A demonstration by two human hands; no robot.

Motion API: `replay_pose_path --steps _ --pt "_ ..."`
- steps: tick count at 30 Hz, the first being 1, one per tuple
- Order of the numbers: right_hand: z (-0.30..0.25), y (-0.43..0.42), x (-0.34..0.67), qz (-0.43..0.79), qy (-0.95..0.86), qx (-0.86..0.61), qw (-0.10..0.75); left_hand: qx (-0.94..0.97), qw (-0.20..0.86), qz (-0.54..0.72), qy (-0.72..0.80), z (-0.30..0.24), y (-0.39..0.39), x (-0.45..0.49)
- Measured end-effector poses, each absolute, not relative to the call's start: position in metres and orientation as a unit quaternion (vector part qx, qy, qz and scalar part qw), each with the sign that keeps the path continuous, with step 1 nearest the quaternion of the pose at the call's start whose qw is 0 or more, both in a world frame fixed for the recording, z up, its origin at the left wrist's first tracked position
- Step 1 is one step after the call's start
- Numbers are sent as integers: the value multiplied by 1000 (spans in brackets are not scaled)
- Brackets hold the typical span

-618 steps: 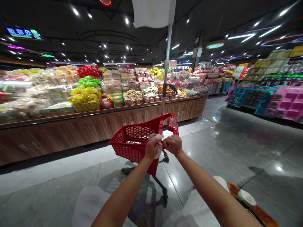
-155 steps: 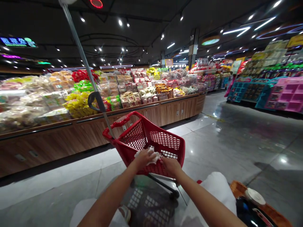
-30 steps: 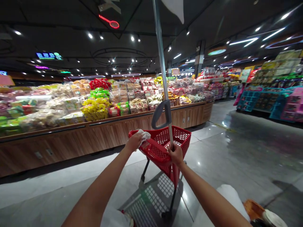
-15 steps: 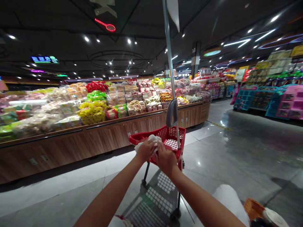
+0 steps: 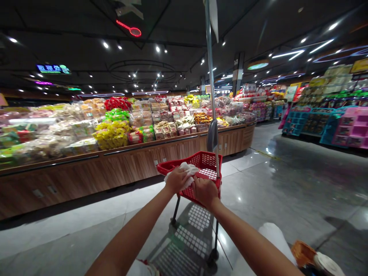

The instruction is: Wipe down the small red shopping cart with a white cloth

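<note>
A small red plastic shopping cart (image 5: 204, 161) stands in front of me on a grey floor. Its metal pole (image 5: 211, 76) rises from the near right corner, with a grey handle loop (image 5: 212, 136) on it. My left hand (image 5: 176, 180) is closed on a white cloth (image 5: 185, 171) pressed to the basket's near rim. My right hand (image 5: 204, 191) grips that same rim just right of the left hand, fingers curled over the edge. The basket looks empty.
A long wooden display counter (image 5: 86, 168) piled with bagged snacks runs across the left and middle. Blue and pink shelf units (image 5: 342, 126) stand at the right. A woven basket with a white lid (image 5: 316, 260) sits at the bottom right. Glossy floor tiles (image 5: 287, 184) stretch ahead.
My right hand left the pole's base and came over beside the left hand on the near rim. The cloth hand slid from the left corner towards the middle. The cart turned slightly.
</note>
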State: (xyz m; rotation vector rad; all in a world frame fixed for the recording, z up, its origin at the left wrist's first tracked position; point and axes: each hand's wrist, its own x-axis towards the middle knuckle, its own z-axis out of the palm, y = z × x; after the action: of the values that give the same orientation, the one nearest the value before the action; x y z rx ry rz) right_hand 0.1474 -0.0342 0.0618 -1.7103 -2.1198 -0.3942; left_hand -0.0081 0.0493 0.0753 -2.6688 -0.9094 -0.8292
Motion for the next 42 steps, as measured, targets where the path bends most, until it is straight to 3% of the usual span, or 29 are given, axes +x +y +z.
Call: replay_pose_path --steps 10,18,22,27,34,42 --pt "60 -18 155 -141 -743 -629 183 -863 121 -340 -352 62 49 2" --pt "57 -9 177 -149 -736 -635 183 -877 118 -248 -395 84 84 -19" --pt "56 -11 181 -144 -735 -638 181 -814 122 -302 -481 73 85 -33" --pt "56 -15 185 -142 -744 -626 188 -788 154 -389 -451 50 48 -12" --pt "56 -8 180 -151 -748 -619 187 -873 116 -299 -367 78 38 32" --pt "57 4 186 -149 -761 -601 194 -811 124 -251 -513 84 73 -51"
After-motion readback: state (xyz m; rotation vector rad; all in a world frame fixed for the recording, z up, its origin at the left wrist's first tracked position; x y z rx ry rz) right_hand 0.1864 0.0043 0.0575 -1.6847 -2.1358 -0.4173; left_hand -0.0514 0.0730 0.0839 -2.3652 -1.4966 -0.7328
